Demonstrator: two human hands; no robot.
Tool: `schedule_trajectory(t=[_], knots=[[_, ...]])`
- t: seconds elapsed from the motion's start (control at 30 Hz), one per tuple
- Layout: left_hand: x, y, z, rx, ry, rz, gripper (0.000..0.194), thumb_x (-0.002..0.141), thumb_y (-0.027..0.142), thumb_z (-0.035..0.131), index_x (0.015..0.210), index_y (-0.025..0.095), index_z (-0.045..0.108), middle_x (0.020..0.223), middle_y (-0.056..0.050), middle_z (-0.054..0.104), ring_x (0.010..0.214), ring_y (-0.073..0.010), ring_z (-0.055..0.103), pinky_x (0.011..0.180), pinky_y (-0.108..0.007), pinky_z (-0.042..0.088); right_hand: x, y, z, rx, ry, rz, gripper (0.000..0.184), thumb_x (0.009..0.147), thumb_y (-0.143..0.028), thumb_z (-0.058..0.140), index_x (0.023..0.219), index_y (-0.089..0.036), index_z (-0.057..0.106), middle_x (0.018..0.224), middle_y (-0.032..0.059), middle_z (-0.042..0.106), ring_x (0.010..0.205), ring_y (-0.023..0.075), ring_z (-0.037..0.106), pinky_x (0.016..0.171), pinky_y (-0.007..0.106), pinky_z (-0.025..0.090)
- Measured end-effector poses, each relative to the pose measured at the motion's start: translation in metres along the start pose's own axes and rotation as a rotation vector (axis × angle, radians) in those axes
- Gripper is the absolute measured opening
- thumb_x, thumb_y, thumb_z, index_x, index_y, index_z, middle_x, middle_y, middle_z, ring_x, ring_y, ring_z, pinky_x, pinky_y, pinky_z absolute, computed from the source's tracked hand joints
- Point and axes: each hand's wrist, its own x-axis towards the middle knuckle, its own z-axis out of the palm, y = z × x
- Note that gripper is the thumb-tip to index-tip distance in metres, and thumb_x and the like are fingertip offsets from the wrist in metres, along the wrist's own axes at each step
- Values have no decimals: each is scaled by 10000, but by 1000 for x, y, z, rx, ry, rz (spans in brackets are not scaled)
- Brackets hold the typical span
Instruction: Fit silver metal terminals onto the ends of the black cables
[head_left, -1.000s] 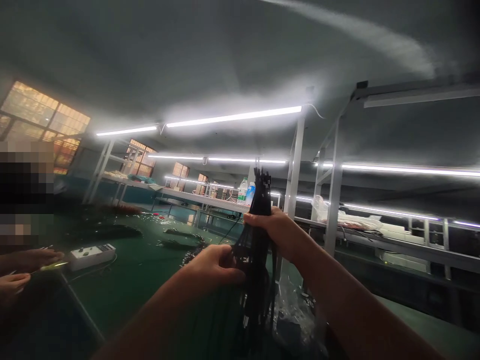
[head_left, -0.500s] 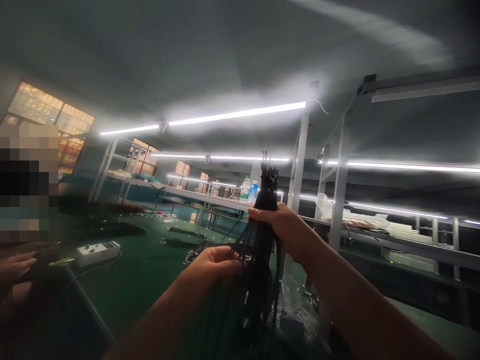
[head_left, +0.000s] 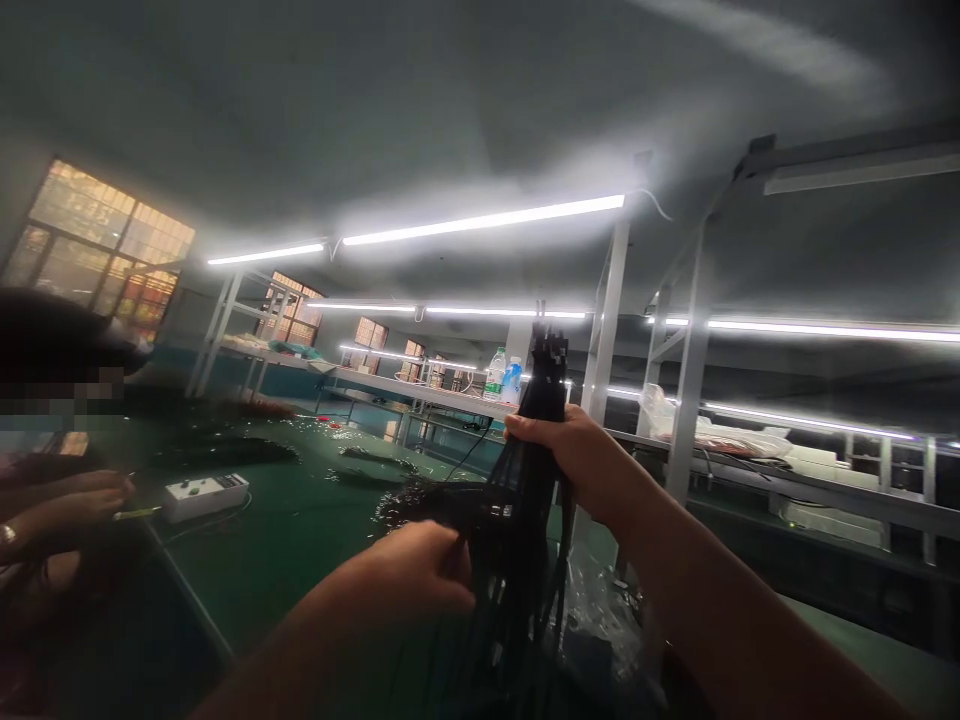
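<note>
A bundle of thin black cables (head_left: 550, 390) stands upright in front of me, with small connectors at its top end and loose strands hanging down. My right hand (head_left: 574, 450) is wrapped round its upper part, the thumb across the front. Lower and to the left is my left hand (head_left: 427, 570), its fingers curled in at the edge of the hanging strands. What those fingers hold is too dark and blurred to make out. More black cables (head_left: 409, 505) lie in a heap on the green table (head_left: 300, 560) behind the hands.
A white box with knobs (head_left: 206, 497) sits on the table at left, near a co-worker's hands (head_left: 82, 500). Clear plastic bags (head_left: 611, 600) lie right of the bundle. Two bottles (head_left: 504, 378) stand on a shelf behind. White rack posts (head_left: 611, 300) rise at right.
My left hand has moved down and left from the strands it was pinching, its fingers now curled. My right hand keeps its grip on the bundle. The co-worker's head and hands have shifted right.
</note>
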Motion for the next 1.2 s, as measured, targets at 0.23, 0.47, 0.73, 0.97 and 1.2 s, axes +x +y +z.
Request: schedule_trajectory(t=[0.23, 0.47, 0.73, 0.97, 1.2], knots=[[-47, 13, 13, 160, 337, 63, 118, 823, 315, 550, 816, 246, 645, 693, 13, 588, 651, -169, 487, 606, -272, 342, 4, -2, -6, 2, 55, -4, 175, 761, -213, 657, 619, -155, 573, 535, 0, 513, 452, 108, 476, 446, 267, 440], [-34, -14, 56, 73, 119, -41, 132, 690, 228, 618, 641, 206, 498, 623, 41, 487, 573, -124, 406, 531, -237, 296, 7, -2, -1, 22, 45, 13, 153, 769, -192, 650, 630, -149, 605, 549, 11, 536, 466, 113, 506, 433, 254, 459], [-28, -21, 33, 53, 66, -61, 80, 688, 182, 596, 751, 215, 560, 688, 29, 534, 668, -153, 483, 585, -229, 336, 23, 3, -6, 63, 48, -2, 130, 770, -194, 669, 662, -139, 625, 624, 34, 582, 532, 128, 561, 490, 271, 511], [-40, -20, 30, 41, 30, -94, 101, 685, 229, 624, 652, 212, 530, 622, 52, 489, 601, -141, 468, 516, -215, 317, 28, -4, 10, 52, 62, -88, 129, 770, -220, 680, 687, -154, 606, 592, 10, 551, 504, 121, 535, 469, 274, 496], [-42, -30, 28, 13, -31, -109, 178, 623, 243, 689, 578, 201, 522, 530, 71, 464, 500, -117, 437, 468, -218, 285, 35, -9, 19, 34, 72, -92, 143, 760, -209, 689, 656, -151, 608, 568, 16, 554, 496, 120, 528, 451, 266, 486]])
